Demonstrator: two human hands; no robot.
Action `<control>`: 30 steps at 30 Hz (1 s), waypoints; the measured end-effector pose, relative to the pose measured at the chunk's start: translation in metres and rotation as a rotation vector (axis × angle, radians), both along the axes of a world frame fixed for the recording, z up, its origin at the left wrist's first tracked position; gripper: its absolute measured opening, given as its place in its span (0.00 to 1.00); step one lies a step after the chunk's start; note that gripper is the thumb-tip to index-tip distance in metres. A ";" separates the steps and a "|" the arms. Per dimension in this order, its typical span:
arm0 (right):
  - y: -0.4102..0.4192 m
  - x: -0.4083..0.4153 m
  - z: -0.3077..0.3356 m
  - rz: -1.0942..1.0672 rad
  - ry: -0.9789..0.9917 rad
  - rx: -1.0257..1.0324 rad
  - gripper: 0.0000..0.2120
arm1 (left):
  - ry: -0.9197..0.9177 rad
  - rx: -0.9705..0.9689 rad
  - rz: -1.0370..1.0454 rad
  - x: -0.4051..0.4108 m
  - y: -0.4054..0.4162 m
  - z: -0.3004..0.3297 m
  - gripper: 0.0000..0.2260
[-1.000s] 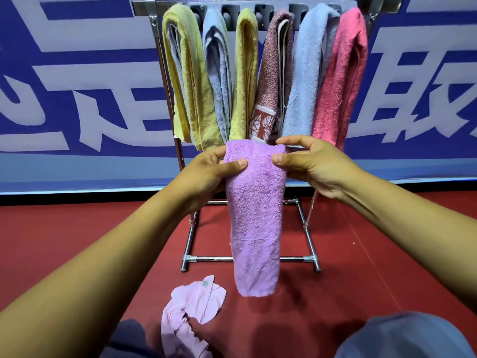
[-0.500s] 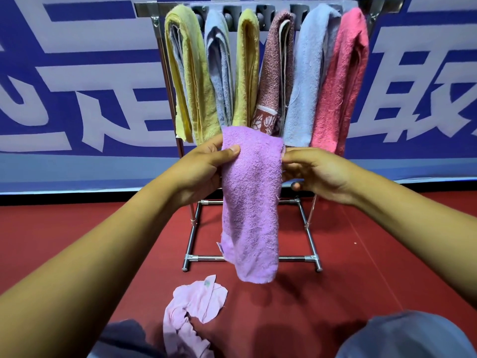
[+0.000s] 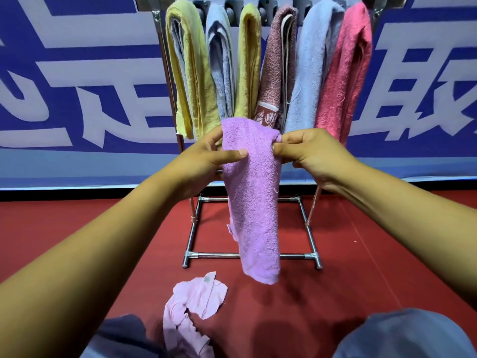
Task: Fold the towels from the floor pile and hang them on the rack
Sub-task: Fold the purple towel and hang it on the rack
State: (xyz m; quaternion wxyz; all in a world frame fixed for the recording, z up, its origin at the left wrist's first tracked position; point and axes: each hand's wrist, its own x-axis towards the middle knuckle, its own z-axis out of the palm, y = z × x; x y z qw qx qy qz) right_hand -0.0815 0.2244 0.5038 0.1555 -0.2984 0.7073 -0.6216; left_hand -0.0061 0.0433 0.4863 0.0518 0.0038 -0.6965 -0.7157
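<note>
Left grip: my left hand pinched the upper left edge of the purple towel, thumb across the front face, the fingers hidden behind the cloth.
Right grip: my right hand pinched the towel's upper right corner, where the cloth bunched between thumb and curled fingers.
Towel position: it hung at the middle of the frame, folded into a narrow strip, its lower end clear of the red floor.
Long axis: near vertical, the bottom swinging slightly toward the right of the frame.
Key relation: the rack stood straight behind the towel, and its top bars sat well above both hands at the top of the frame. I judged the next move to be upward and forward, with both hands about equally near.
Rack load: six towels already hung there, from the yellow towel at the left to the pink towel at the right.
Free bar: I could not make one out; the top of the rack was cut off by the frame edge and crowded with cloth.
Floor pile: one pale pink cloth lay crumpled at the lower middle, partly cut off by the bottom edge.
Hard to read: how many layers the purple strip held, and a small tag-like bit on its left edge.
</note>
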 end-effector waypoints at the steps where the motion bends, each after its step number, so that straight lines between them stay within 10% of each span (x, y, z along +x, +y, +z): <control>1: 0.000 0.000 0.000 -0.004 -0.002 0.000 0.11 | -0.001 -0.009 -0.002 0.000 0.000 0.000 0.19; 30: -0.011 0.000 -0.001 -0.146 -0.014 0.028 0.06 | -0.023 -0.111 0.112 -0.015 -0.006 0.002 0.17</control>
